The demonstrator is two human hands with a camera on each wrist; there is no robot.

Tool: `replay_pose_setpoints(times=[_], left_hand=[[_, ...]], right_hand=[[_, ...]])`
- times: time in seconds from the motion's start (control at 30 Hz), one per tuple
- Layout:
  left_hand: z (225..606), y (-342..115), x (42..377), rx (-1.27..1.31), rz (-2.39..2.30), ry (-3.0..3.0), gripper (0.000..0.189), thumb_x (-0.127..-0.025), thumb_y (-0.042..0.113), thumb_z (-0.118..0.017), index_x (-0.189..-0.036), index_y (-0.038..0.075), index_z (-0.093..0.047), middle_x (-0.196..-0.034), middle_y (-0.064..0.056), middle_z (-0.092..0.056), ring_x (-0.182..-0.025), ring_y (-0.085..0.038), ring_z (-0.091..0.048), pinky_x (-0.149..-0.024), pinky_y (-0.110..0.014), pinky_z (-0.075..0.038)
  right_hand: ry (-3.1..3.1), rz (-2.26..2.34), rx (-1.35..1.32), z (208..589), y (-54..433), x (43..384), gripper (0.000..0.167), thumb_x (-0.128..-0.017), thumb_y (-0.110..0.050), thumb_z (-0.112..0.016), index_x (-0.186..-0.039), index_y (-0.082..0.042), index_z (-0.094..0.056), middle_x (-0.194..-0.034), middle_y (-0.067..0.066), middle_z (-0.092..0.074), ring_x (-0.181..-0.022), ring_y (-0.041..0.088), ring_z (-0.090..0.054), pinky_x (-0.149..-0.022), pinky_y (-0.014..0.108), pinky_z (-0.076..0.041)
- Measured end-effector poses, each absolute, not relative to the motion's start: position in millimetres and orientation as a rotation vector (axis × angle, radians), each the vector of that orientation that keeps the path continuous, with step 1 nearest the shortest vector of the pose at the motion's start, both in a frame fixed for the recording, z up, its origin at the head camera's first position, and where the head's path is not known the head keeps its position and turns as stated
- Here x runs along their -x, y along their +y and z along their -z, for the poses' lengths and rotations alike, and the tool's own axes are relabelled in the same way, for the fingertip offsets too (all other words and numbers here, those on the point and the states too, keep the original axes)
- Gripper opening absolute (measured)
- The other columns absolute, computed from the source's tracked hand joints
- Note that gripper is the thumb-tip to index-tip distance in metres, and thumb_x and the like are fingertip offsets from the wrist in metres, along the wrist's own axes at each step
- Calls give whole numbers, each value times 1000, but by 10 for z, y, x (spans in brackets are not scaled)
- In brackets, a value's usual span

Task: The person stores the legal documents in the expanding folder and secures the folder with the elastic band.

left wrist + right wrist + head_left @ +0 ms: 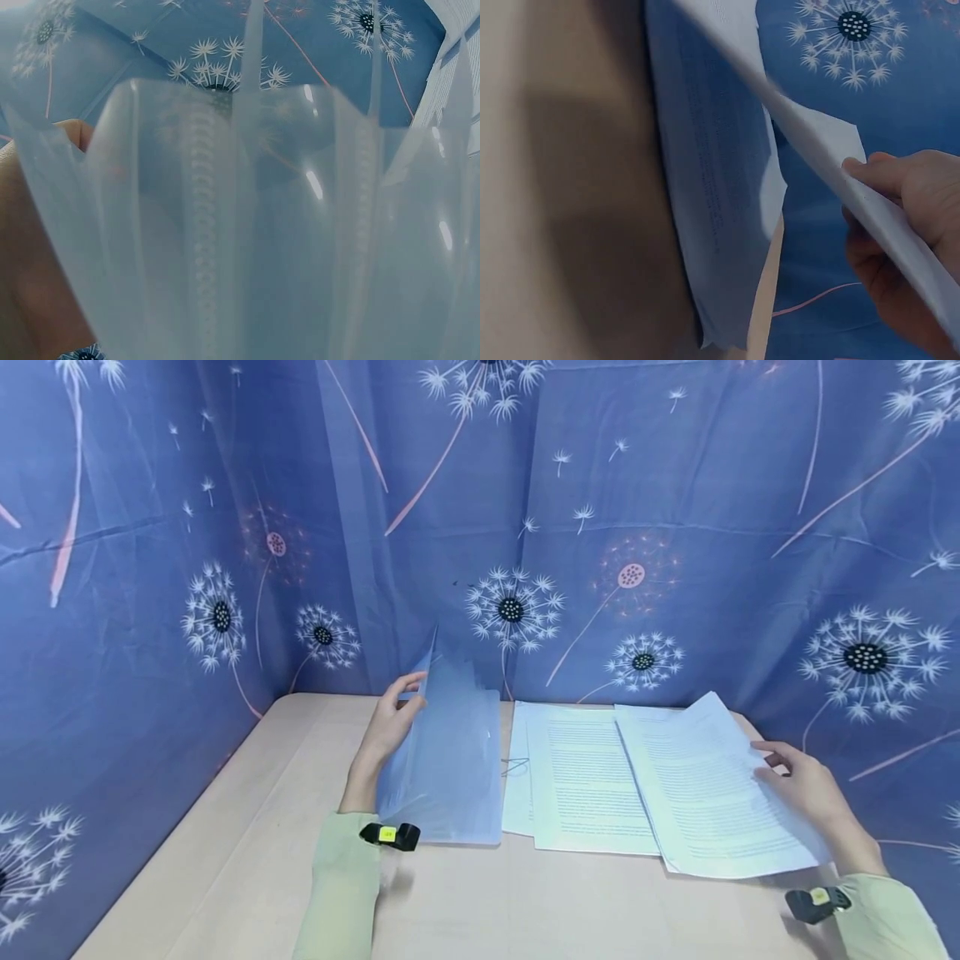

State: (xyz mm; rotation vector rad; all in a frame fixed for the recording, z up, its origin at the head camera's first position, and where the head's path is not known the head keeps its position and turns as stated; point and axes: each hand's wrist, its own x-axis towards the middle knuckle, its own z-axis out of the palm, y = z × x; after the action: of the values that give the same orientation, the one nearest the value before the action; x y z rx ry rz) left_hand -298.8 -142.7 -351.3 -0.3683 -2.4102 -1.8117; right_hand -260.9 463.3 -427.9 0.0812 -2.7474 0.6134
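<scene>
Left of the table's middle stands a translucent blue folder [459,768] with its clear plastic sleeves partly raised. My left hand [388,720] grips the upright left edge of the folder's sleeves. Up close in the left wrist view, several clear sleeves [285,225] fan out and hide part of the left hand [34,247]. At the right, my right hand [813,789] pinches the right edge of printed sheets [712,793], lifting it. The right wrist view shows thumb and fingers of the right hand [922,202] on either side of the lifted paper [825,142].
Another stack of printed pages [596,777] lies between the folder and the lifted sheets. A thin dark wire-like item [515,767] shows at its left edge. The beige table [247,860] ends against a blue dandelion-patterned curtain [450,527] behind and at the sides.
</scene>
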Motion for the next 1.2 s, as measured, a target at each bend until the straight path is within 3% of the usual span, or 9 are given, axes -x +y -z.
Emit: replay_pose_setpoints(times=[0.37, 0.5, 0.63, 0.8, 1.0, 1.2], left_hand=[[3727, -1476, 3186, 352, 1815, -2406, 53, -99, 19, -49, -152, 18, -40, -153, -17, -35, -123, -36, -50, -91, -44, -42], [3802, -1485, 3246, 356, 1799, -2390, 52, -98, 22, -50, -150, 21, -43, -152, -14, -37, -123, -34, -50, -91, -42, -42], [3814, -1482, 3254, 367, 1784, -2368, 52, -97, 24, -51, -149, 22, -45, -148, -12, -40, -122, -33, -51, -93, -43, -43], [3816, -1479, 3255, 375, 1771, -2362, 51, -97, 24, -51, -148, 23, -45, -147, -13, -41, -122, -33, -52, -93, -44, -43], [3816, -1475, 3253, 370, 1774, -2349, 51, -97, 23, -51, -147, 23, -47, -146, -13, -41, -121, -33, -52, -94, -45, -44], [3821, -1474, 3264, 374, 1762, -2362, 52, -97, 23, -51, -148, 22, -46, -148, -13, -41, -121, -34, -52, -93, -46, -44]], right_hand=[[-2717, -708, -28, 4196, 4596, 2570, 46, -97, -25, -63, -137, -3, -56, -110, 20, -64, -79, -18, -40, -64, 23, -36], [-2730, -725, 29, 4145, 4573, 2548, 51, -98, -34, -61, -141, -6, -54, -111, 15, -61, -85, -12, -44, -66, 27, -37], [-2695, -750, 42, 4108, 4566, 2541, 50, -98, -35, -61, -139, -7, -55, -102, 4, -60, -80, -3, -48, -64, 25, -34], [-2656, -794, 43, 4073, 4544, 2545, 51, -97, -34, -63, -139, -6, -55, -92, -8, -57, -75, -5, -47, -62, 22, -33], [-2648, -826, 47, 3999, 4484, 2557, 54, -97, -37, -62, -141, -7, -53, -94, -5, -57, -79, -9, -47, -65, 21, -35], [-2655, -829, 55, 3920, 4412, 2560, 55, -97, -38, -62, -143, -8, -52, -94, -10, -57, -77, -15, -45, -66, 22, -34]])
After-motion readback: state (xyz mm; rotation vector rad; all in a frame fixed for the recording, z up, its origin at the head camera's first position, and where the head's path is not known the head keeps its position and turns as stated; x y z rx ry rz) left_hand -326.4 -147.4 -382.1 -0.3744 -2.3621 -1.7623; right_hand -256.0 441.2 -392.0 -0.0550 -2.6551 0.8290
